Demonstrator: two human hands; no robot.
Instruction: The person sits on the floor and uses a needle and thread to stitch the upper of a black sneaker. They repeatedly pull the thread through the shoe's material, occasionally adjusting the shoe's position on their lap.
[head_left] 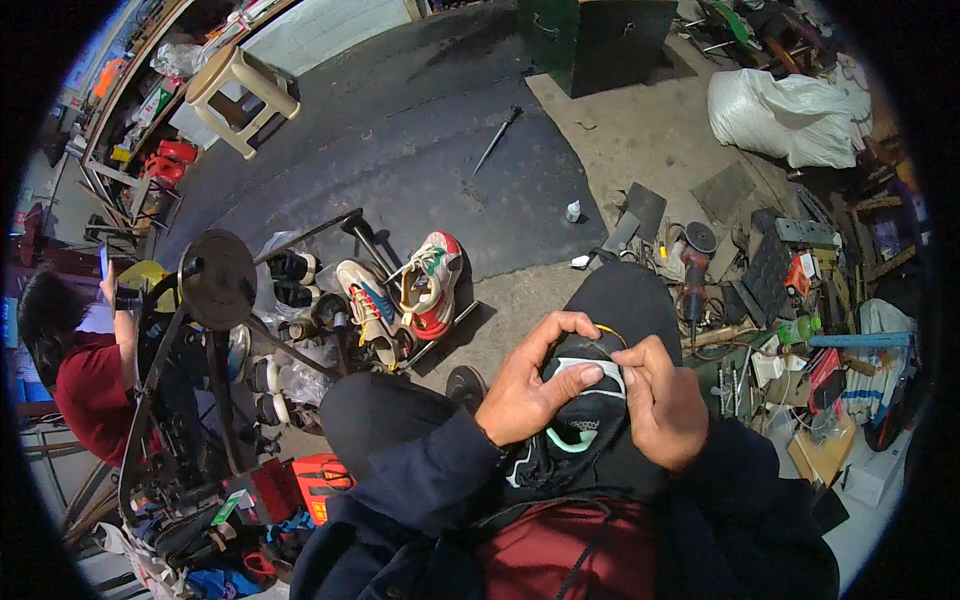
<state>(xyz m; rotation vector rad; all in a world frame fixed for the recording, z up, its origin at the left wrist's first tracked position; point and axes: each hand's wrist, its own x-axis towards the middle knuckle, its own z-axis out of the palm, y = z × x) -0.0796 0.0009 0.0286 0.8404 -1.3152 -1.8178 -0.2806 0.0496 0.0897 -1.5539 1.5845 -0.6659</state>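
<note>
A black sneaker with a pale stripe and a mint-green lining rests on my knee. My left hand is wrapped round its front part, thumb across the pale stripe. On the shoe's other side, my right hand has its fingers bent in a pinch at the edge; whether they hold anything small is unclear. A thin yellow strip or cord shows between the two hands at the shoe's top.
A co-worker in a red shirt sits at left beside an iron machine. Two colorful sneakers stand front-left. At right lie an angle grinder and scattered tools. A stool, metal cabinet and white sack stand farther off.
</note>
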